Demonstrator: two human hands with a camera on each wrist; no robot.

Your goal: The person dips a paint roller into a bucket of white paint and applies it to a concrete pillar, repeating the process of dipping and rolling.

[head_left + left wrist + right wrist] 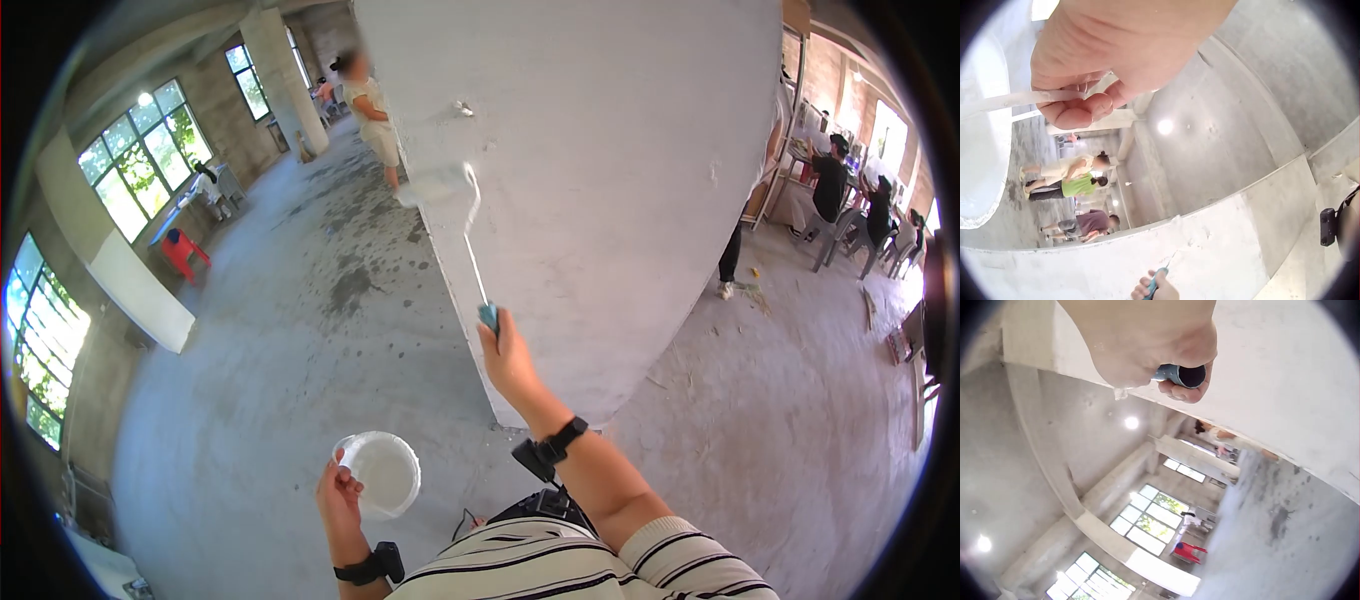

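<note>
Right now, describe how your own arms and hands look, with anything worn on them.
My left hand and right hand are gloveless. Each wrist wears a black strap with a boxy black camera: left camera, right camera. The right sleeve is short, cream with thin dark stripes; the left sleeve isn't distinguishable.

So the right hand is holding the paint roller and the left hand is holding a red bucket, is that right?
Not quite: the bucket is white, not red, as the head view shows. The left hand does hold it, and the right hand does hold the paint roller.
</note>
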